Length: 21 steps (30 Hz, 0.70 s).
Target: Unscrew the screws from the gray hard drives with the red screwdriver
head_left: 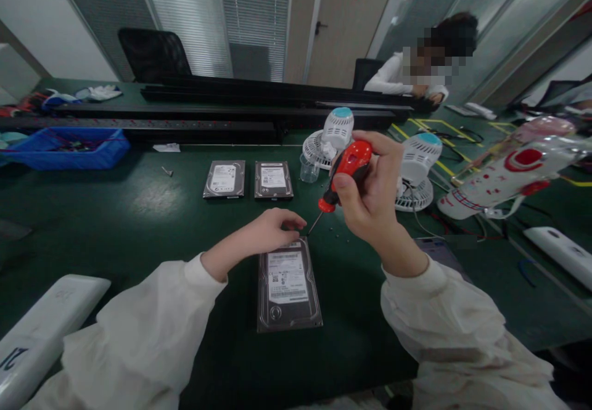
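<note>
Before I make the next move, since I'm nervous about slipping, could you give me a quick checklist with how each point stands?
1. Screwdriver held by its handle in the right hand: ok.
2. Tip at the far right corner of the nearest hard drive: ok.
3. Tip seated in a screw: cannot tell, too small to see.
4. Drive flat on the table, label up: ok.
5. Left hand at the drive's far edge: ok, though its grip is unclear.
6. Small loose pieces gathered up: not ok, scattered beside the drive.
</note>
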### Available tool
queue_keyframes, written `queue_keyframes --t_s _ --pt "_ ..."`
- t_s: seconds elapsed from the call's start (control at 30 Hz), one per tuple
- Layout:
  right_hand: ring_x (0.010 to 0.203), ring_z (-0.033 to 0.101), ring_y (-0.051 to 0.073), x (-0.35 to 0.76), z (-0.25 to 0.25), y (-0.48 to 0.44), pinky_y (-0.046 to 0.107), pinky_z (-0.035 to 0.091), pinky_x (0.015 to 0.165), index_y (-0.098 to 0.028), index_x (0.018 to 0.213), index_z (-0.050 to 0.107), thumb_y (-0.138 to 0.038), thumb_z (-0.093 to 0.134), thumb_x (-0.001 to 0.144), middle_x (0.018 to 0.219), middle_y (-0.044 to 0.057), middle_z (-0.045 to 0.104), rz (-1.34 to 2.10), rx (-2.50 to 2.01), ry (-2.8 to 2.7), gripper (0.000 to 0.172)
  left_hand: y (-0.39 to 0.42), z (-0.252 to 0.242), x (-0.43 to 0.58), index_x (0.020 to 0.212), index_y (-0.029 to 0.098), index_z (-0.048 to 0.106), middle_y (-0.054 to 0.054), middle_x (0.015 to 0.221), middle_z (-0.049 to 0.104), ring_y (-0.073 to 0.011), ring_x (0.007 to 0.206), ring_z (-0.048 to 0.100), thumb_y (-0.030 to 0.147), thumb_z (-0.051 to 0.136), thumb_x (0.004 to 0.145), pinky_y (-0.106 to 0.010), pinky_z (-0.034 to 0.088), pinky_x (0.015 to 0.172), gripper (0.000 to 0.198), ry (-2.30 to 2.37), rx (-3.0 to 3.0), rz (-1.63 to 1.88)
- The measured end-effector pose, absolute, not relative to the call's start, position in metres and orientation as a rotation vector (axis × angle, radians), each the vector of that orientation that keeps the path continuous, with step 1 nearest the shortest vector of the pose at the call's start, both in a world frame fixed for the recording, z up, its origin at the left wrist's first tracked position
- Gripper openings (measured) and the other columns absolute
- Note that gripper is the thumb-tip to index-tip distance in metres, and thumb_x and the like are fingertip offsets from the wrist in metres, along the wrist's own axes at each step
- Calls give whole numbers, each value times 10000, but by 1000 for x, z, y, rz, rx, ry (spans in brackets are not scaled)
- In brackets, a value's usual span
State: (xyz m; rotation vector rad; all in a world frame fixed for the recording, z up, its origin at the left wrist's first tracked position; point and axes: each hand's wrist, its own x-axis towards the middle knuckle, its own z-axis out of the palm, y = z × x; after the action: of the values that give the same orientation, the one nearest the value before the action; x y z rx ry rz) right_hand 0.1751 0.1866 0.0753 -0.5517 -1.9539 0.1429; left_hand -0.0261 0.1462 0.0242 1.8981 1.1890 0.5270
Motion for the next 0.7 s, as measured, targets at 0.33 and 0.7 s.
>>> queue_keyframes --t_s 0.33,0.7 --pt "1317 518 311 173 68 189 535 541 1023 -301 1446 265 -545 455 970 1383 131 454 126 -576 -1986 568 171 10 -24 1019 147 763 -52 1044 768 -166 927 698 190 568 936 -289 530 850 216 893 1751 395" --pt "1058 624 245 171 67 190 475 585 897 -321 1430 322 -473 524 957 1337 94 472 162 -511 -1973 536 170 7 -23 996 140 760 -45 991 762 -162 886 692 187 571 933 -287 522 837 204 876 1743 418"
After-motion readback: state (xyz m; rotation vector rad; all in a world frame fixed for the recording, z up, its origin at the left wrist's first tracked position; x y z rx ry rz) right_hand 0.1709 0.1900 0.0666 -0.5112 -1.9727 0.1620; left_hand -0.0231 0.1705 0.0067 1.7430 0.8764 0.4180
